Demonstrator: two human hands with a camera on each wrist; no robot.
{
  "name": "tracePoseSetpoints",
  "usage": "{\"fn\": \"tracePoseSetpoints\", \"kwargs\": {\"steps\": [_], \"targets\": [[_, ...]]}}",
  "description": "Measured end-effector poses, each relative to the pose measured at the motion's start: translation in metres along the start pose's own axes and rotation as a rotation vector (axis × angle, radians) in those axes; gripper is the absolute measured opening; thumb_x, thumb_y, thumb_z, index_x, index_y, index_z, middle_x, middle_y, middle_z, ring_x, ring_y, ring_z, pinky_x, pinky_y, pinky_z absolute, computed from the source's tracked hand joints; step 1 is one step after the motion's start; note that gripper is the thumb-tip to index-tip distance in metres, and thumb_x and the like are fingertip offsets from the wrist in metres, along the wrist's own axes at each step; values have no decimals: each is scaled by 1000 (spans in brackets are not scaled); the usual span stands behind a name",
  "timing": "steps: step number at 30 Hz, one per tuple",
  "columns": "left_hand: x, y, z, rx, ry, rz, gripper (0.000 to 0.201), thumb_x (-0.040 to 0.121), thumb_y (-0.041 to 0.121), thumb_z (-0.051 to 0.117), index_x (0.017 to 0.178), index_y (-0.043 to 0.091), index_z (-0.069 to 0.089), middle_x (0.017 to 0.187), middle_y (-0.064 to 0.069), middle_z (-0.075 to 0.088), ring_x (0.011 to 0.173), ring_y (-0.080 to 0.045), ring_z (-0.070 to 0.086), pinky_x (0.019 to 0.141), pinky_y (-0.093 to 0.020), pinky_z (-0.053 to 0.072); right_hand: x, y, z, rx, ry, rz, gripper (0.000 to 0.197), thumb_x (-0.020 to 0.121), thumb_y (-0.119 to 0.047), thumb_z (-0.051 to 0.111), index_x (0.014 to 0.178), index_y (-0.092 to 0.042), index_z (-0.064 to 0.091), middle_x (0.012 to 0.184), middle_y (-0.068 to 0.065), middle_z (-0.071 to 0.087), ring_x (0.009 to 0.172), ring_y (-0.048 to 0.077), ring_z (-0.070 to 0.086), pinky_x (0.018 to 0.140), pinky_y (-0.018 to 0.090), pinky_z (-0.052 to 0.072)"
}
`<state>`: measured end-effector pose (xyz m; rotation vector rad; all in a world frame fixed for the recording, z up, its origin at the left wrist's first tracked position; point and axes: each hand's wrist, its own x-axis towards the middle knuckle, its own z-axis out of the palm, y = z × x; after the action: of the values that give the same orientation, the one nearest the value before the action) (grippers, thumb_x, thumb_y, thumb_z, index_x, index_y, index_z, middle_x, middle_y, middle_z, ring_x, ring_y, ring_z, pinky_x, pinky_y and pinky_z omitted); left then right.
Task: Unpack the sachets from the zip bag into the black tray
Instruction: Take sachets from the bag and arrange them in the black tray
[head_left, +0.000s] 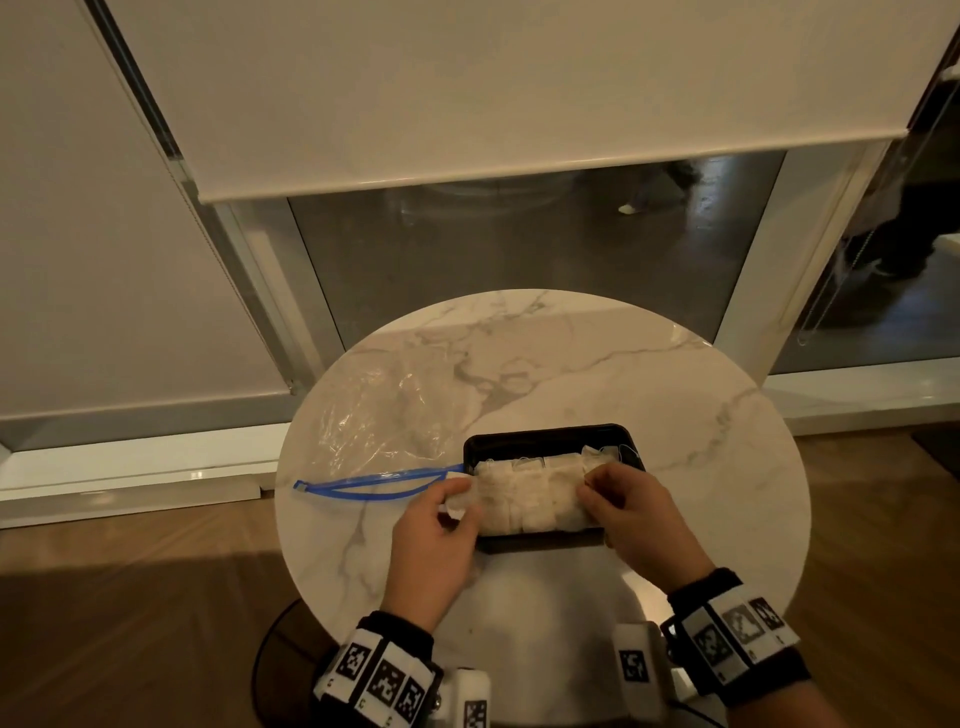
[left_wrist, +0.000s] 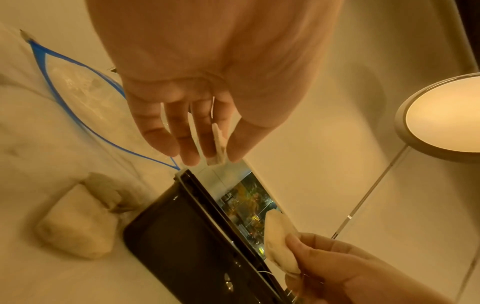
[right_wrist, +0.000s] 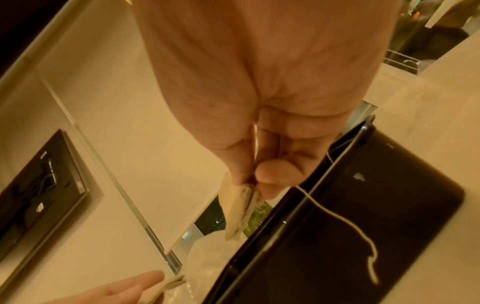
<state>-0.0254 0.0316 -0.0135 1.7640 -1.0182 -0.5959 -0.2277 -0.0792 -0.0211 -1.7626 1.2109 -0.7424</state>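
A black tray (head_left: 545, 434) stands in the middle of the round table and holds a row of several white sachets (head_left: 530, 499). My left hand (head_left: 457, 499) is at the row's left end, over the tray's left rim, and pinches a thin sachet (left_wrist: 218, 144) between thumb and fingers. My right hand (head_left: 592, 491) is at the row's right end and pinches another sachet (right_wrist: 241, 209). A white string (right_wrist: 358, 232) trails over the tray (right_wrist: 376, 195). The clear zip bag (head_left: 384, 415) lies flat to the left with its blue zip (head_left: 374, 480) open. One sachet (left_wrist: 75, 226) lies on the table beside the tray (left_wrist: 187, 246).
The marble table (head_left: 675, 415) is small and round, and its edge is close on every side. Behind it is a window with a roller blind (head_left: 467, 104). A round lamp (left_wrist: 441, 115) shows in the left wrist view. Wooden floor surrounds the table.
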Motion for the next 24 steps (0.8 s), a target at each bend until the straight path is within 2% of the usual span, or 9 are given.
{"fn": "tracePoseSetpoints", "kwargs": {"steps": [2, 4, 5, 7, 9, 14, 19, 22, 24], "targets": [[3, -10, 1, 25, 21, -39, 37, 90, 17, 72, 124, 28, 62, 115, 14, 63, 93, 4, 62, 86, -15, 53, 7, 4, 5, -51, 36, 12, 12, 94, -22, 65, 82, -23, 67, 81, -5, 69, 77, 9, 65, 69, 22, 52], [4, -19, 3, 66, 41, -58, 46, 87, 16, 75, 129, 27, 60, 125, 10, 61, 110, -6, 61, 100, -29, 52, 12, 4, 10, -106, 58, 16, 13, 94, -22, 66, 81, -25, 66, 82, -8, 68, 80, 8, 65, 68, 18, 48], [5, -23, 5, 85, 51, -59, 49, 85, 15, 76, 130, 26, 60, 127, 10, 59, 115, -8, 58, 103, -29, 49, 14, 3, 14, -157, 61, 20, 12, 93, -24, 66, 82, -27, 66, 83, -11, 68, 81, 5, 64, 69, 18, 47], [4, -25, 8, 112, 68, -50, 51, 84, 12, 77, 130, 24, 60, 127, 10, 58, 117, -7, 54, 102, -22, 43, 18, -1, 20, -279, 53, 23, 5, 94, -32, 65, 89, -32, 67, 86, -16, 67, 82, 1, 63, 73, 22, 51], [5, -25, 10, 115, 82, -39, 50, 84, 13, 77, 130, 24, 60, 125, 11, 58, 116, -6, 54, 99, -20, 42, 22, -4, 27, -349, 37, 28, 4, 93, -38, 63, 93, -35, 66, 87, -16, 68, 80, 2, 63, 75, 28, 54], [5, -26, 14, 112, 82, -54, 50, 83, 14, 79, 129, 24, 60, 125, 7, 60, 113, -11, 59, 102, -33, 51, 34, -4, 37, -439, -73, 87, 2, 93, -35, 63, 91, -34, 64, 86, -9, 68, 81, 8, 63, 83, 32, 56], [5, -28, 16, 94, 78, -74, 52, 84, 14, 77, 131, 25, 58, 126, 7, 59, 108, -11, 62, 99, -34, 54, 39, 2, 38, -519, -145, 127, 7, 91, -31, 65, 85, -34, 61, 93, -8, 66, 88, 13, 63, 86, 32, 55], [7, -28, 16, 101, 92, -74, 52, 85, 14, 76, 132, 24, 57, 125, 12, 55, 116, -12, 58, 104, -37, 51, 42, 3, 39, -578, -174, 136, 2, 88, -30, 65, 89, -32, 66, 94, -7, 67, 89, 14, 63, 86, 33, 56], [8, -28, 16, 106, 110, -72, 51, 86, 13, 76, 132, 23, 58, 126, 11, 55, 118, -12, 57, 105, -37, 50, 43, 4, 40, -582, -186, 141, 8, 87, -30, 64, 93, -30, 70, 93, -8, 68, 89, 14, 64, 85, 33, 56]]}}
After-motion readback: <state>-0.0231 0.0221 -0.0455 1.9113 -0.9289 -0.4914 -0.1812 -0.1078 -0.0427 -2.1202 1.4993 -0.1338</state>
